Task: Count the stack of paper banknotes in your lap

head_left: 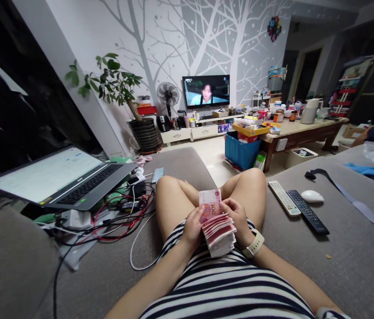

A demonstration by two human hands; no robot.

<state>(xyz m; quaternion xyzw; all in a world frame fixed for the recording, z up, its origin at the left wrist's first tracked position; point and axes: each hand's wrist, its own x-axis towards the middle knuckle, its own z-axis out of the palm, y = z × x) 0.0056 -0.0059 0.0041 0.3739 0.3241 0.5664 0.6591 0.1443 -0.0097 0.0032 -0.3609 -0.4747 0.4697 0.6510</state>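
A thick stack of red 100 banknotes [219,235] is held over my lap, its near ends folded toward me and fanned in layers. My left hand [193,226] is closed on the stack's left side, thumb lying on top. On the right side, my right hand [238,217] pinches the notes near their upper edge; a pale watch [253,243] is on that wrist. One banknote's face [210,201] stands flat beyond the folded part, its printed 100 visible between the hands. The fingers underneath the stack are hidden.
On the sofa [113,283] at left are an open laptop [74,177], tangled cables [130,208] and a phone [158,174]. At right lie a white remote [284,198], a black remote [307,212] and a white mouse [312,196]. A cluttered coffee table [293,129] stands ahead.
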